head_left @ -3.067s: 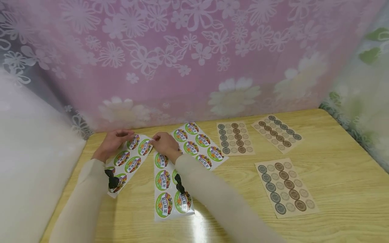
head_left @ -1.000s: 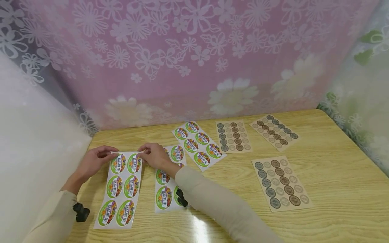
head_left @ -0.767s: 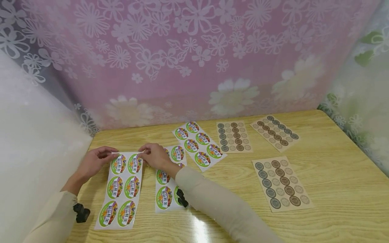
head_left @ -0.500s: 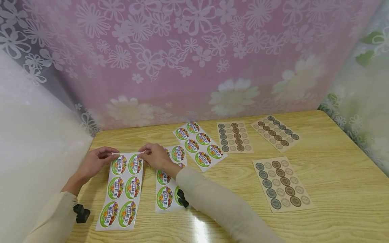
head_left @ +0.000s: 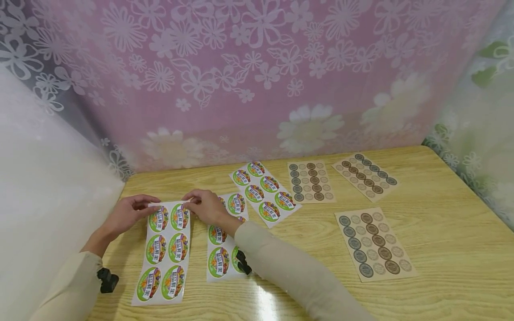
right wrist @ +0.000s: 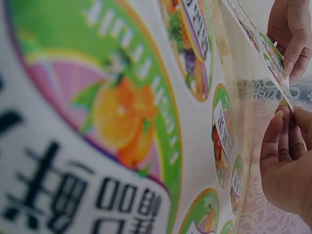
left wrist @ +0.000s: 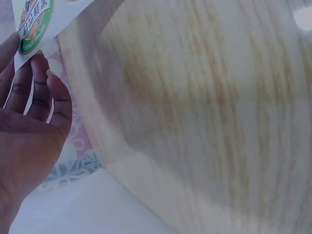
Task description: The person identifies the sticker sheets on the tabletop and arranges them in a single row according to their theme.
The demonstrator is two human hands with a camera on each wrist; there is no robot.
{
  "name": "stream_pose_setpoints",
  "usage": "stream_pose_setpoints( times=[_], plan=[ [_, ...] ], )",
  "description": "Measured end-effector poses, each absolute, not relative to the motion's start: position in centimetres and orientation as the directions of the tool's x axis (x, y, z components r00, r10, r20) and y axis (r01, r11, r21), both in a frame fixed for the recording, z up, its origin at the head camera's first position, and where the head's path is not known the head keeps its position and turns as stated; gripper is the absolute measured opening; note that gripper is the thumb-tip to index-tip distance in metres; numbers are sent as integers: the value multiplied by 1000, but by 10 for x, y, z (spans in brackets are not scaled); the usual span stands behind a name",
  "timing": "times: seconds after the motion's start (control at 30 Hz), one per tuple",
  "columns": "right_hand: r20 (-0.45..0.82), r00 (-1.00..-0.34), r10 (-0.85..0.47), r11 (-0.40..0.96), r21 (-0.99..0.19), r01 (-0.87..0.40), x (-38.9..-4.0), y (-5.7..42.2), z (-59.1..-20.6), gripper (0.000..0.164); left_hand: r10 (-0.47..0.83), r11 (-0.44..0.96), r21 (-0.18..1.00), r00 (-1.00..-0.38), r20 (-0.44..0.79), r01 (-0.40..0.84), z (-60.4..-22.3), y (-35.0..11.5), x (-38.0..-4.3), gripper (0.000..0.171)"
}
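Observation:
Between both hands is a white sticker sheet (head_left: 167,238) with two columns of round green fruit labels. My left hand (head_left: 125,216) pinches its far left corner between thumb and fingers. At the far right corner, the thumb and fingers of my right hand (head_left: 206,207) pinch the same sheet. In the right wrist view, the left hand (right wrist: 292,41) and the right hand (right wrist: 287,151) grip the sheet's far edge. A second fruit sticker sheet (head_left: 225,281) lies under the right forearm, which hides part of it.
Behind the right hand lies a third fruit sticker sheet (head_left: 253,208), angled. To the right are three tan sheets of small round seals: one at the back (head_left: 323,178), one at the far right (head_left: 363,167) and one nearer (head_left: 387,216). A floral curtain (head_left: 249,125) stands behind the table (head_left: 441,232).
From about three seconds ago, the held sheet has turned from slanted to nearly straight and come nearer, both hands moving with it. Over the last second it shifts slightly right.

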State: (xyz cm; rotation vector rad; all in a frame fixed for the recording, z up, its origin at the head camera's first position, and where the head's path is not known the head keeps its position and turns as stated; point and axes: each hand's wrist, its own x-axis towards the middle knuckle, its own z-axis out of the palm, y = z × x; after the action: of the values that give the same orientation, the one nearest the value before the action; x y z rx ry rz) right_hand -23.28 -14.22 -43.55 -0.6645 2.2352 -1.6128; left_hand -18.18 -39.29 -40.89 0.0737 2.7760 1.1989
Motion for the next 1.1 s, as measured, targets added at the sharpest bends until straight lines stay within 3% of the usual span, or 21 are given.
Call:
stream_pose_setpoints(
  times=[0.63, 1.1],
  plan=[
    [106, -795, -597, 254, -915, -313, -232, -146, -430, 20, 206, 694, 720, -959, -195, 3, -397, -393, -184, 35],
    [4, -751, -661, 221, -955, -200, -233, -143, -437, 40, 122, 601, 795, -975, -188, -78, -407, -415, -173, 39]
  ],
)
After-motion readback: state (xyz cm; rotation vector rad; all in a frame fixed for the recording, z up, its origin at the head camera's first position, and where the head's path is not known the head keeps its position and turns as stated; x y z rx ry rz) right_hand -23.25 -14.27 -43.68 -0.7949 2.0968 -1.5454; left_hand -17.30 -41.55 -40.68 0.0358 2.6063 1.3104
